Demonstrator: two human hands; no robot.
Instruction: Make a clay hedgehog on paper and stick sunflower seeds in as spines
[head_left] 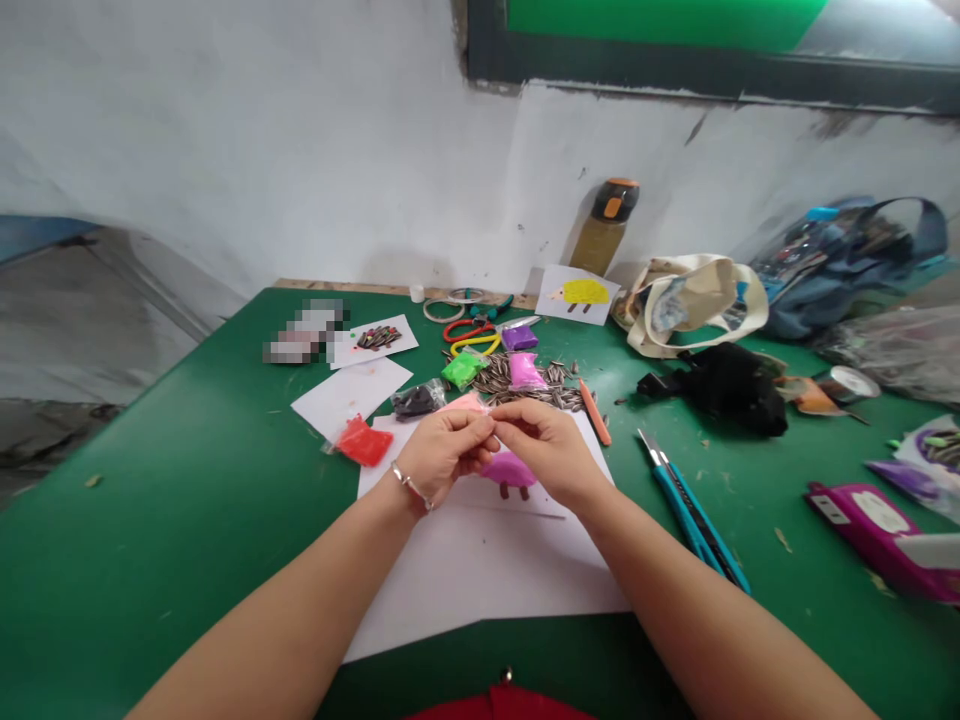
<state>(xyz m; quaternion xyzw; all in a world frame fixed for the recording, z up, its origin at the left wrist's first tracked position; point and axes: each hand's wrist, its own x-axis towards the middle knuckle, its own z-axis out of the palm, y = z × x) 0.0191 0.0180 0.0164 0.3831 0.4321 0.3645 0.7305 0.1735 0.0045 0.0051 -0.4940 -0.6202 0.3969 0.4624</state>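
My left hand [448, 446], a bracelet at its wrist, is closed in a pinch over a white sheet of paper [480, 580]. Against it, fingertip to fingertip, my right hand [551, 445] pinches too. Whatever sits between the fingertips is too small or hidden to make out. Just behind them shows a salmon-pink packet [466, 401], partly covered by the left hand. Beneath the hands, a pink shape with brown legs [508, 470] lies on the paper, its upper left side hidden. Farther back are striped seeds [491, 378] in a pile, with a pink clay packet [527, 371] on them.
Green [463, 369], red [364, 441], black [418, 398] and purple packets [520, 338] surround the seeds. A teal utility knife [694, 515] lies right of the paper, blade out. Scissors [471, 340], a bottle [604, 228] and a cloth bag [690, 300] stand toward the wall.
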